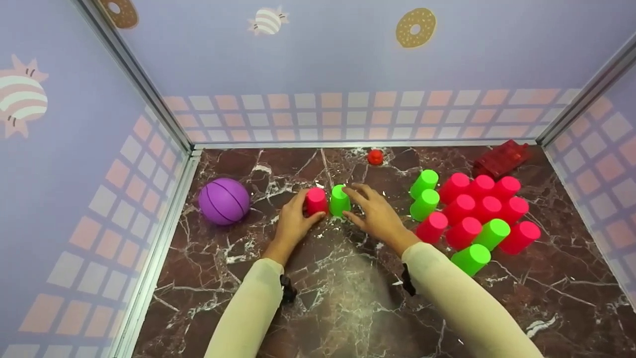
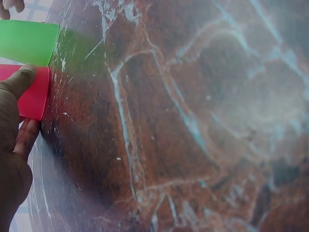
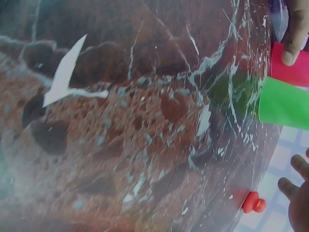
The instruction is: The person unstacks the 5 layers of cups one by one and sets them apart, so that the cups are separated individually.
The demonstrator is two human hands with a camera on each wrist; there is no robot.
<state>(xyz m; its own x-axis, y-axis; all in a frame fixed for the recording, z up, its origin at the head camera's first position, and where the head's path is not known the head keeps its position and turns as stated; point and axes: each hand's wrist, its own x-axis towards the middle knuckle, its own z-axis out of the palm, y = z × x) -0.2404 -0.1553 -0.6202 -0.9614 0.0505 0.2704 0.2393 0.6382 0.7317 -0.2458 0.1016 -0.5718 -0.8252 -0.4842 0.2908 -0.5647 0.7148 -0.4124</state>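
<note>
My left hand (image 1: 293,221) grips a pinkish-red cup (image 1: 316,201) that stands upside down on the marbled surface. Its thumb lies along the cup's near side, as the left wrist view shows. Just right of it stands a green cup (image 1: 340,201), also upside down; the two cups are very close together. My right hand (image 1: 380,219) is beside the green cup with its fingers spread. A gap shows between those fingers (image 3: 288,187) and the green cup (image 3: 285,104) in the right wrist view.
Several red cups (image 1: 464,206) and green cups (image 1: 492,233) stand grouped on the right. Behind them lies a dark red translucent block-like object (image 1: 504,158). A small red toy (image 1: 375,157) sits near the back wall. To the left rests a purple ball (image 1: 224,201). Patterned panels enclose the surface.
</note>
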